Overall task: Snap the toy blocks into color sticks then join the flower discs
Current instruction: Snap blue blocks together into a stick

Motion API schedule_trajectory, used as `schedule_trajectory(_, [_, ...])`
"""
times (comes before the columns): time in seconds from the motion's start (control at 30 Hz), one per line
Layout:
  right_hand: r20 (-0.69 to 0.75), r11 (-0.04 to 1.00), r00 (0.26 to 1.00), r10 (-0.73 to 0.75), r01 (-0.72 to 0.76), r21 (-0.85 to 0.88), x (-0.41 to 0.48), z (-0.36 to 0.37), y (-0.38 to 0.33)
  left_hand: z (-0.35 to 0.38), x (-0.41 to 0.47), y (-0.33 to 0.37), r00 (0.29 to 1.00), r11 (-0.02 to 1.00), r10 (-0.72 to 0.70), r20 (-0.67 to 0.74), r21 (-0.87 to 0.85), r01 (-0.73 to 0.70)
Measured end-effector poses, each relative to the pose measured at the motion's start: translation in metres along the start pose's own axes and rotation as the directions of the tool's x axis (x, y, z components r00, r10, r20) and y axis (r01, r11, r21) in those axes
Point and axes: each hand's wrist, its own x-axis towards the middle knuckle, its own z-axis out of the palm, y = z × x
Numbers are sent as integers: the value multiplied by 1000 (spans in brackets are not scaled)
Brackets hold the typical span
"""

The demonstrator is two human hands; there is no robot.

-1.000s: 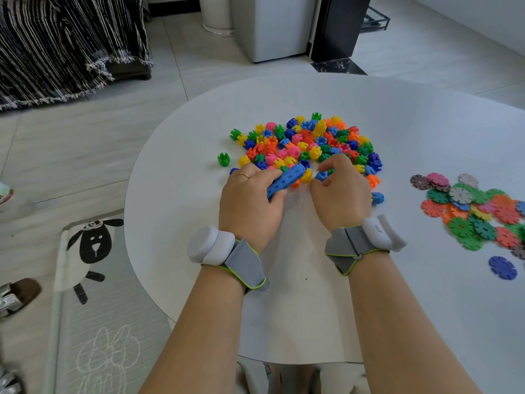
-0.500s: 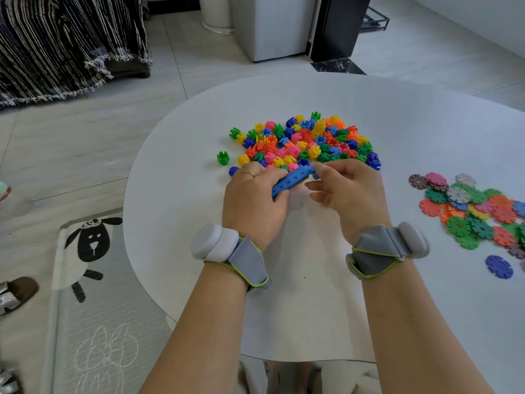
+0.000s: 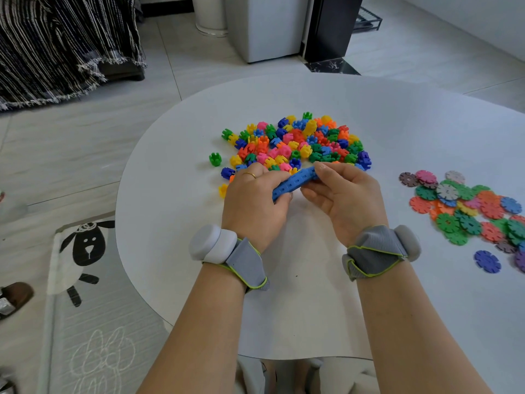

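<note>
Left hand (image 3: pixel 252 200) has its fingers curled round the near-left end of the blue stick (image 3: pixel 295 180). Right hand (image 3: pixel 346 197) pinches the far-right end between thumb and fingers. Both are clamped on the same stick. It runs diagonally, right end farther, at the near edge of the block pile (image 3: pixel 298 143). Can't tell whether it clears the tabletop.

Gold ring (image 3: pixel 250 174) on a left finger. Grey strap with a white pod on the left wrist (image 3: pixel 224 251), and a grey strap with a grey pod on the right wrist (image 3: pixel 380 251).

Surface: white table (image 3: pixel 369 109) with a rounded edge and a matte top.
- The pile is loose blocks in mixed colours (red, yellow, green, blue, pink, orange), at centre, far of the hands.
- One green block (image 3: pixel 215 159) sits alone just left of the pile, and a few strays sit by the left knuckles.
- Flower discs (image 3: pixel 466 206) lie flat and overlapping at the right, well apart from the pile.
- One blue disc (image 3: pixel 487 261) lies alone on the near side of that heap.

Room: pale tiled floor (image 3: pixel 71 143).
- Near left is a grey mat (image 3: pixel 85 308) with a sheep print, and a brown shoe (image 3: pixel 14 297) at the left edge.
- Far left is dark striped fabric (image 3: pixel 56 46) with a fringed hem touching the floor.
- Far centre has a white round bin (image 3: pixel 210 15), a white cabinet (image 3: pixel 270 27), then a black panel (image 3: pixel 332 27) just to its right.
</note>
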Motion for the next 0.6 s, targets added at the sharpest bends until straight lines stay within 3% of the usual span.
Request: schedule_trajectory(0.6, [22, 998, 999, -41, 42, -44, -5, -2, -1, -2, -1, 3, 998, 999, 21, 53, 29, -22])
